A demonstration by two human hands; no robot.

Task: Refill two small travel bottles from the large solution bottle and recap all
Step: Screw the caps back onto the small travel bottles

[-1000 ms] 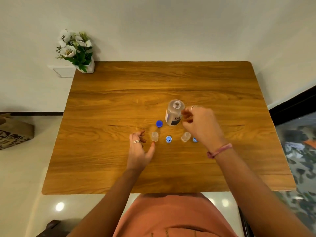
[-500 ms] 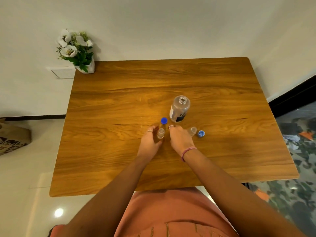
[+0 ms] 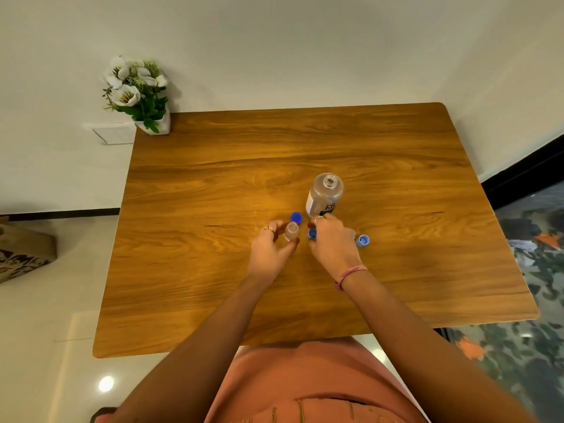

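right hand now pinching cap, left hand gripping bottle

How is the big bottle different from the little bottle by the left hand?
The large bottle is much bigger than the small bottle. The large bottle has a blue and white label; the small bottle looks plain and clear. The large bottle stands alone farther back on the table, while the left hand has its fingers around the small bottle. Both stand upright with their caps off.
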